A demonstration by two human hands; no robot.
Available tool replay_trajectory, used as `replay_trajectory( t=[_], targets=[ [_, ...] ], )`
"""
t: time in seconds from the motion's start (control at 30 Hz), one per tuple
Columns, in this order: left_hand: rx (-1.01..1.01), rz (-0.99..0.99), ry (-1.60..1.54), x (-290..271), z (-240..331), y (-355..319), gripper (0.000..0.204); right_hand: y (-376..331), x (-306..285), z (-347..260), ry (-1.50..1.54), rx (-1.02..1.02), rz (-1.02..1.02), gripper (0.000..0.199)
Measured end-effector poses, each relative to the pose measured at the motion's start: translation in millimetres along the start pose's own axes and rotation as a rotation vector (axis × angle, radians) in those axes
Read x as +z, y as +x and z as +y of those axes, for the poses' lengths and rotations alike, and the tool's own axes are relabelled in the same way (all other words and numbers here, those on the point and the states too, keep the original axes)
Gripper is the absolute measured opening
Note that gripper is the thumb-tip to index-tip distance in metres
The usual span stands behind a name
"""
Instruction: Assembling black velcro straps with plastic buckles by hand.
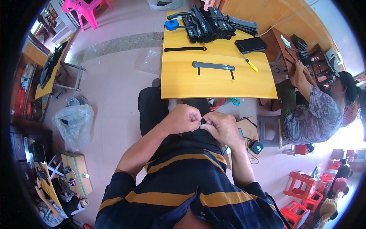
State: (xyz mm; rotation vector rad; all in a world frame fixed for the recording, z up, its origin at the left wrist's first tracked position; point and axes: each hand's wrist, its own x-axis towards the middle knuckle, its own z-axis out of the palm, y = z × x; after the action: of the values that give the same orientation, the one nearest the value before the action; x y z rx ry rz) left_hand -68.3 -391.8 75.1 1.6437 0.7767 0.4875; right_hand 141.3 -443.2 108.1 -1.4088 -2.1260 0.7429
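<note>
Right hand [221, 125] is pinching a small black piece [203, 121] between thumb and forefinger; left hand [183, 119] is meeting it from the other side, fingers curled in, thumb and index apparently pinching the same piece. Fingers are covering most of it, so I can't tell its long axis. Piece is sitting above the lap, between the two sets of fingertips, short of the near edge of the yellow table [175, 86].

Key relation: grey strap [213, 66] is lying on the tabletop straight ahead of both hands, well apart from them. Its long axis is running left-right, right end dipping slightly toward the person. Left short strip [198, 71] and right short strip [232, 75] are pointing from its near side toward the person, roughly square to it. Left strip is lining up nearer the left hand, right strip nearer the right.
</note>
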Motion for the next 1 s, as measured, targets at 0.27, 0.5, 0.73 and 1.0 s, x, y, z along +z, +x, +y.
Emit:
replay_trajectory(
  t=[0.27,0.5,0.73,1.0],
  targets=[
    [0.011,0.174,0.063,13.2,-11.5,0.9,0.007,2.7,2.8,0.8,-0.066,-0.045,0.013,0.022],
    [0.002,0.167,-0.09,19.7,-21.1,-1.6,0.006,2.5,5.1,1.2,-0.046,-0.116,0.049,0.022],
    [0.071,0.237,-0.143,23.3,-15.7,-8.2,0.012,2.4,9.3,1.4,0.075,-0.087,0.031,0.02],
    [0.158,0.392,-0.149,32.0,-10.7,-7.6,0.017,5.7,9.2,-2.4,0.124,-0.123,0.087,0.021]
  ],
)
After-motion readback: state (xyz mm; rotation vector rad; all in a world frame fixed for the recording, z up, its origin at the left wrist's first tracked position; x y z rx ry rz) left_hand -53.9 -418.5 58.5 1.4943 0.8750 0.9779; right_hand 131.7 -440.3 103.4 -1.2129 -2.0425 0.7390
